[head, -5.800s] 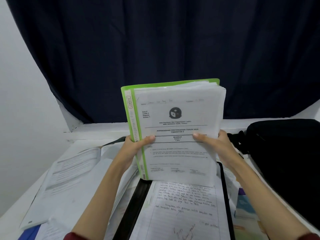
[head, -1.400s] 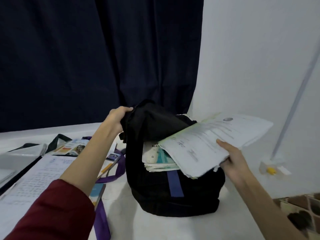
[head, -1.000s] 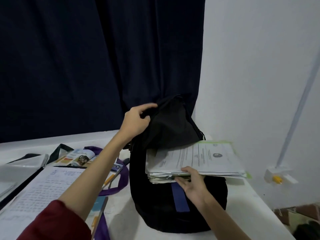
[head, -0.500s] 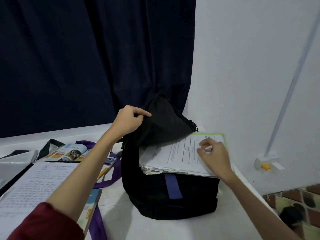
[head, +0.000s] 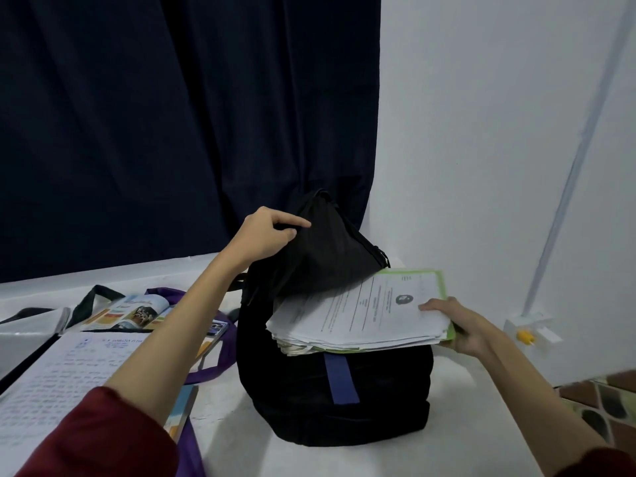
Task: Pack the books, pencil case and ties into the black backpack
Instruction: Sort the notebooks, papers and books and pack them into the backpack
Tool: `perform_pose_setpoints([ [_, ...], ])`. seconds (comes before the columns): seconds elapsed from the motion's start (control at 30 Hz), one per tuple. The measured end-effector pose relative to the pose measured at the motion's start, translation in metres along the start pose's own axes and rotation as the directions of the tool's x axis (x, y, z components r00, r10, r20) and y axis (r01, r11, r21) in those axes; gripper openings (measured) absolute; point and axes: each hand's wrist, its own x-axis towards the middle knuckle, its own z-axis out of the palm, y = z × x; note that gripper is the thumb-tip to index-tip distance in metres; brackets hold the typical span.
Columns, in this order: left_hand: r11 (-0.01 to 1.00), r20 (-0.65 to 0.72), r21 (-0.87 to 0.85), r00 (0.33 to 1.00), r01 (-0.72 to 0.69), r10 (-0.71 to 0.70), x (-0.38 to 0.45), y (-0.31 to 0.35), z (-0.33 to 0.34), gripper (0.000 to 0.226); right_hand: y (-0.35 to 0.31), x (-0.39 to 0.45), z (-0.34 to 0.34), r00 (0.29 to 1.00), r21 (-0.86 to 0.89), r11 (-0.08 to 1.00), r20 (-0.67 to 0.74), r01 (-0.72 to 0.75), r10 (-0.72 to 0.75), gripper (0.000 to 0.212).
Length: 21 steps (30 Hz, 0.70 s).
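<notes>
From the head camera, the black backpack (head: 337, 401) stands upright near the right edge of the white tabletop (head: 464, 418). The left hand (head: 265, 235) pinches the bag's top flap and holds it lifted. The right hand (head: 461, 325) has its grip closed on the right end of a green folder (head: 364, 315) full of papers (thumb on top), which lies half inside the bag's opening. At the left edge lie an open notebook (head: 58, 380), a colourful book (head: 134, 309) and a purple tie (head: 220, 359).
</notes>
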Motion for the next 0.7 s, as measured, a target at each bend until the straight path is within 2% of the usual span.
perform_pose_setpoints([
  [0.1,1.000,-0.026,-0.003,1.000,0.007,-0.007,0.003,0.000,-0.003,0.032,0.005,-0.002,0.014,0.998,0.106,0.993,0.021,0.055,-0.057,0.060],
  [0.13,1.000,-0.050,0.002,0.999,0.004,-0.004,0.005,0.002,-0.005,0.033,0.005,-0.006,0.020,0.996,0.147,0.986,0.012,0.082,-0.085,0.056],
  [0.23,1.000,-0.166,-0.001,0.986,-0.022,0.022,0.010,0.014,-0.012,0.037,0.010,-0.020,0.032,0.978,0.247,0.950,-0.136,0.190,-0.160,0.030],
  [0.33,0.995,-0.237,0.024,0.967,-0.097,0.099,0.014,0.031,-0.020,0.038,0.022,-0.034,0.051,0.936,0.345,0.886,-0.275,0.309,-0.220,0.035],
  [0.43,0.979,-0.173,0.097,0.965,-0.181,0.196,0.013,0.044,-0.018,0.038,0.038,-0.035,0.083,0.890,0.342,0.848,-0.358,0.405,-0.281,0.042],
  [0.5,0.965,-0.116,0.142,0.964,-0.222,0.239,0.010,0.048,-0.012,0.038,0.043,-0.035,0.104,0.913,0.347,0.861,-0.304,0.371,-0.271,0.046],
  [0.6,0.938,-0.061,0.200,0.952,-0.283,0.300,0.009,0.044,-0.006,0.039,0.046,-0.027,0.111,0.978,0.410,0.891,-0.157,0.193,-0.139,0.049],
  [0.7,0.898,0.014,0.293,0.940,-0.329,0.340,0.005,0.035,-0.005,0.040,0.048,-0.018,0.094,1.000,0.411,0.911,-0.008,0.023,-0.022,0.040],
])
